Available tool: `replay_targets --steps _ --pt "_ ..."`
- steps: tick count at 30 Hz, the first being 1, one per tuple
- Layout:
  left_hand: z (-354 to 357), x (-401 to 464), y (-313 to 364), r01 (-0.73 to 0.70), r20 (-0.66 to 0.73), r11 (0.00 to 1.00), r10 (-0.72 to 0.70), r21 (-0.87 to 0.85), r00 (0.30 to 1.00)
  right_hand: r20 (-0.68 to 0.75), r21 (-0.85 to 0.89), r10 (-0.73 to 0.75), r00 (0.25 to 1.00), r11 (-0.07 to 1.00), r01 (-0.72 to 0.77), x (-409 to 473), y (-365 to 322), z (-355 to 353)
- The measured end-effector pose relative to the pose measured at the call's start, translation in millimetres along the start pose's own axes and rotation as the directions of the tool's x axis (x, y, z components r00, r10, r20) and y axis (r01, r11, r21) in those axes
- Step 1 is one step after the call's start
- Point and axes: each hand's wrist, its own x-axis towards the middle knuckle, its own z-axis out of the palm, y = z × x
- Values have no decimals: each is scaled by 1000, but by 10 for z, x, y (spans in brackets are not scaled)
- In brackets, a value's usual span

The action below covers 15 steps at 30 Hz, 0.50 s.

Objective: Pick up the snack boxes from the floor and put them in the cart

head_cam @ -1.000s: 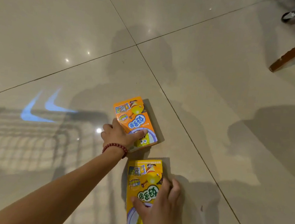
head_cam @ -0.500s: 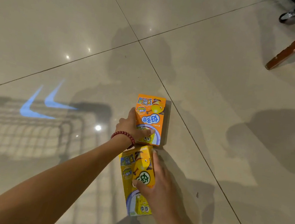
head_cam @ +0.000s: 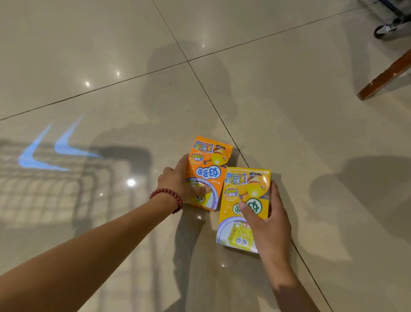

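Orange box (head_cam: pixel 206 173) and yellow box (head_cam: pixel 244 203) sit side by side now, edges touching or nearly so, where half a second back the yellow one was below the orange one, closer to me. From my feed both look tipped up off the glossy tiled floor (head_cam: pixel 299 138) rather than lying flat, though I can't tell if the bottom edges are clear of it. Left hand (head_cam: pixel 180 181) has its thumb across the orange box's front near the cartoon face, and the other fingers wrap round the left side, so it's holding that box firmly. Right hand (head_cam: pixel 265 222) has shifted too: thumb on the yellow box's front, fingers (head_cam: pixel 274 193) curled round its right edge. Red bead bracelet (head_cam: pixel 169 197) on the left wrist. Wooden leg (head_cam: pixel 401 60) and a caster wheel (head_cam: pixel 386 28) top right.
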Motion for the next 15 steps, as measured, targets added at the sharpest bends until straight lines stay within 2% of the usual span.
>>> replay_targets --steps 4,7,11,15 --pt "32 -55 -23 -28 -19 998 27 -61 999 18 47 42 999 998 -43 77 63 111" --pt "69 -117 -52 -118 16 967 125 -224 992 31 81 66 997 994 -69 58 164 135" --pt "68 -222 -123 -198 17 925 215 -325 976 52 137 89 995 986 -95 -11 239 78" --pt "-141 -607 -81 -151 -19 823 168 -548 986 71 136 56 996 989 -65 -240 -92 -126"
